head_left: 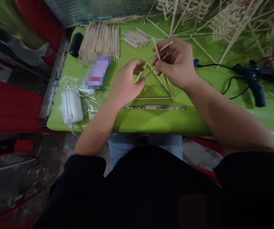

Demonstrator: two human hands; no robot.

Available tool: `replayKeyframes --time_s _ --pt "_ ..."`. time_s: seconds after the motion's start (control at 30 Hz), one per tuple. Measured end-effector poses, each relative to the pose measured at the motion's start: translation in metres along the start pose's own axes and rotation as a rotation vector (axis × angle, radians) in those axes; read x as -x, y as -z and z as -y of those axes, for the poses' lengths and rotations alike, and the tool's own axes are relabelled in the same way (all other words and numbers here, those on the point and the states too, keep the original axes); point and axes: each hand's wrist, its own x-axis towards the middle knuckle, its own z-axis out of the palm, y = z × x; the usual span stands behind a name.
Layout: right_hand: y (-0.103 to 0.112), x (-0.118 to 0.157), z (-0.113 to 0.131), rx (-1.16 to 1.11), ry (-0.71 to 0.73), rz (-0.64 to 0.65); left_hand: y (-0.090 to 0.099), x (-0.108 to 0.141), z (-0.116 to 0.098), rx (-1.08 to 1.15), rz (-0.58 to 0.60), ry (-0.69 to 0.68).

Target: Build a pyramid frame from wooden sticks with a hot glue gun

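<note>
My right hand (175,62) is closed around thin wooden sticks (156,48), which cross at different angles between its fingers. My left hand (128,81) is beside it, with a gap between curved fingers and thumb. Its thumb tip is close to the lower end of a slanting stick; whether they touch I cannot tell. Below both hands, a triangular stick frame (162,81) shows on the green table (151,122), partly hidden by my left hand. A narrow, stained flat strip (153,107) lies in front of the frame.
Stick bundles (101,38) and shorter sticks (135,38) lie at the back left. A phone (98,71), white power bank (72,106) and black object (76,44) are at left. A dark blue glue gun (252,78) with cable lies right. Stick structures (229,27) fill the back right.
</note>
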Motion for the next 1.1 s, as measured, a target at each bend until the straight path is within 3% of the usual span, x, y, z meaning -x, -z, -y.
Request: replayKeyframes --time_s 0.17,0.33,0.57,0.73,0.9,1.1 --pt "-0.001 0.002 0.003 0.011 0.016 -0.003 -0.005 -0.009 0.006 0.076 -0.073 0.002" --pt "-0.002 0.009 0.010 0.035 0.050 -0.010 -0.009 -0.017 -0.002 0.095 -0.023 0.032" --pt "-0.002 0.014 0.020 0.047 0.078 -0.061 -0.005 -0.008 -0.011 0.086 -0.011 -0.003" --pt "0.000 0.016 0.023 0.052 0.089 -0.083 -0.004 -0.009 -0.006 0.138 0.006 -0.043" --pt "0.004 0.019 0.028 0.036 0.085 -0.061 0.002 -0.010 -0.004 0.105 0.077 0.011" --pt "0.010 0.015 0.025 0.093 0.148 -0.130 -0.008 -0.017 0.015 0.331 0.003 -0.131"
